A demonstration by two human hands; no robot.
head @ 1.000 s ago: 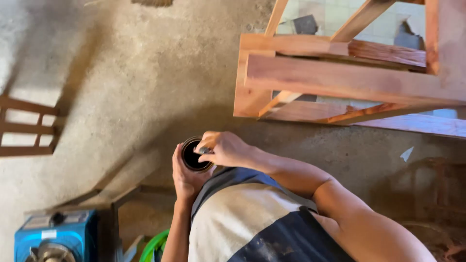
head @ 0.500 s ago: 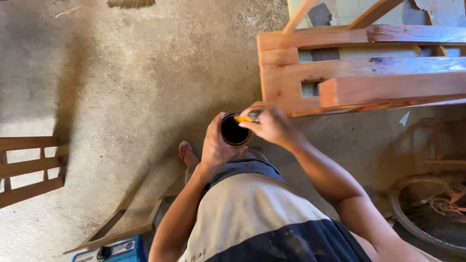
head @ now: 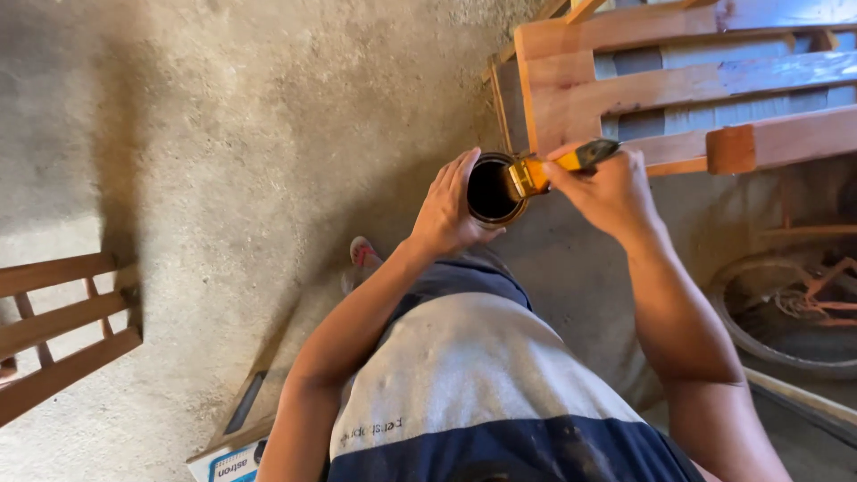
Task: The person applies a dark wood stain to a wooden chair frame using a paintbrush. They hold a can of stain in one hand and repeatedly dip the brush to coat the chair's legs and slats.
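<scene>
- Bare concrete floor [head: 223,134] open to the left; reddish wooden furniture frame [head: 678,80] close on the right.
- Left hand [head: 451,210] fingers wrapped around a small round tin of dark liquid [head: 491,190], held mid-air.
- Right hand [head: 607,187] fingers pinching a yellow-handled paintbrush [head: 549,170] over the tin's rim.

— What sort of place is this?
— A rough woodworking workshop: a bare, dusty grey concrete floor [head: 223,134], a reddish unfinished wooden frame [head: 661,89] and a brown slatted wooden piece [head: 62,330] standing about.
— Anything else?
— A rusty round metal wheel [head: 786,312] lying on the ground.
</scene>
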